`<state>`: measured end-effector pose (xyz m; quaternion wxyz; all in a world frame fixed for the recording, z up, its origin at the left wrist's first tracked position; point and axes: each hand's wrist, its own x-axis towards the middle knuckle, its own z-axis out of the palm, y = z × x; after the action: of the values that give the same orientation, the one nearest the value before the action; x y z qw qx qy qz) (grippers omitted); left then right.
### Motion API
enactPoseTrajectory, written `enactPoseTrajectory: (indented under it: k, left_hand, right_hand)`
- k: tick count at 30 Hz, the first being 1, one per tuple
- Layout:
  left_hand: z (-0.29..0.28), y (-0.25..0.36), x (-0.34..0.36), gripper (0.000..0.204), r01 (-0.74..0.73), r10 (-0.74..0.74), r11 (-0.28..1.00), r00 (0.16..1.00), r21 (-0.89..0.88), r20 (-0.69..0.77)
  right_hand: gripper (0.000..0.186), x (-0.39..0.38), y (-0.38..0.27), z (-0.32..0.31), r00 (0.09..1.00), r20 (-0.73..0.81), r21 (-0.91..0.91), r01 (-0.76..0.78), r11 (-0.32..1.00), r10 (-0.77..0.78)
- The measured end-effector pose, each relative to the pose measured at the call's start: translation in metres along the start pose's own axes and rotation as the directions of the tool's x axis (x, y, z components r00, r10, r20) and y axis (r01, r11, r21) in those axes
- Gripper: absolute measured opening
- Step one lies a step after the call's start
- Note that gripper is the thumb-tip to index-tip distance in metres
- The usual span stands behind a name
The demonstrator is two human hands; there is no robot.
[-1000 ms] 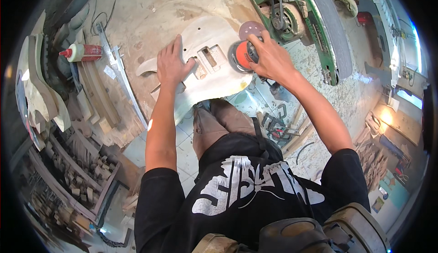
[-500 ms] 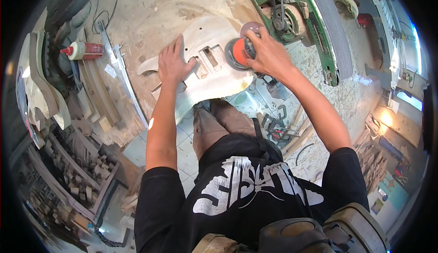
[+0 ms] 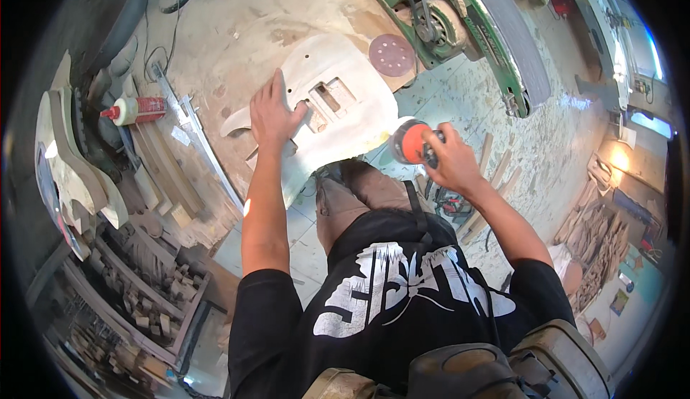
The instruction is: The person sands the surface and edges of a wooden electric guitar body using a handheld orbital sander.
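A pale, bare wood electric guitar body [image 3: 345, 57] lies on the workbench, with routed cavities and small drilled holes in its top. My left hand [image 3: 273, 115] rests flat on its left part, fingers stretched out and thumb apart. Wrapped round an orange and black orbital sander [image 3: 411, 142] is my right hand [image 3: 456, 158]. The sander is tilted at the body's near right edge; whether its pad touches the wood I cannot tell. Just right of the body, a round brown sanding disc [image 3: 392, 54] with holes lies on the bench.
A green belt sander [image 3: 442, 29] stands at the far right. On the left are a glue bottle [image 3: 136, 111] with a red cap, a metal caliper [image 3: 201, 136], wood strips [image 3: 169, 183] and stacked curved wooden pieces [image 3: 86, 162]. Wood scraps [image 3: 158, 298] fill a rack at lower left.
My right hand has moved the sander from the body's top face toward me and to the right, to the near edge. The sanding disc now shows fully. My left hand stays on the body.
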<state>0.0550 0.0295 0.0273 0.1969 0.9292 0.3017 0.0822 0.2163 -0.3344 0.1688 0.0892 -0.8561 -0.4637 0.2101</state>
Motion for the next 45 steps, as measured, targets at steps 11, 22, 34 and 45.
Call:
enactPoseTrajectory:
  k: [11,22,34,45]
  left_hand:
    - [0.002,0.0,0.001,0.098,0.017,-0.017,1.0,1.0,0.025,0.018]
    - [0.003,-0.009,-0.02,0.104,0.151,-0.15,0.985,0.989,0.089,-0.019]
    - [-0.008,0.0,-0.016,0.1,0.198,-0.199,0.98,0.978,0.02,0.06]
    - [-0.008,-0.004,-0.016,0.102,0.161,-0.161,0.987,0.986,0.003,0.032]
  right_hand:
    - [0.073,-0.054,0.016,0.002,0.93,-0.178,0.14,-0.298,0.944,0.32]
    - [0.069,-0.026,-0.006,-0.005,0.943,-0.19,0.239,-0.226,0.944,0.274]
    - [0.068,0.042,-0.006,-0.002,0.99,-0.139,0.037,-0.008,0.999,0.013]
    - [0.067,0.06,-0.021,-0.009,0.997,-0.068,0.02,0.039,0.999,-0.037]
